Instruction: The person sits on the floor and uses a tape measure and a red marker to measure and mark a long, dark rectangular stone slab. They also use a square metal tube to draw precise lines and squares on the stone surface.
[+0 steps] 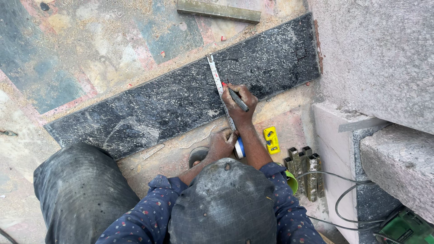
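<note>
A long black stone slab (172, 101) lies diagonally on the dusty floor. A tape measure blade (217, 79) is stretched across the slab's width, hooked over its far edge. My left hand (220, 143) grips the white and blue tape measure case (239, 148) just off the slab's near edge. My right hand (239, 103) rests on the slab beside the blade and holds a dark pencil (237, 99). The pencil's red tip touches the stone next to the tape.
A small yellow level (271, 140) lies on the floor to the right of my arm. Several narrow stone strips (307, 174) stand by a green cup (292, 181). Grey stone steps (384, 58) rise at right, with a green power tool (404, 228) and its cable. A flat bar (219, 11) lies beyond the slab.
</note>
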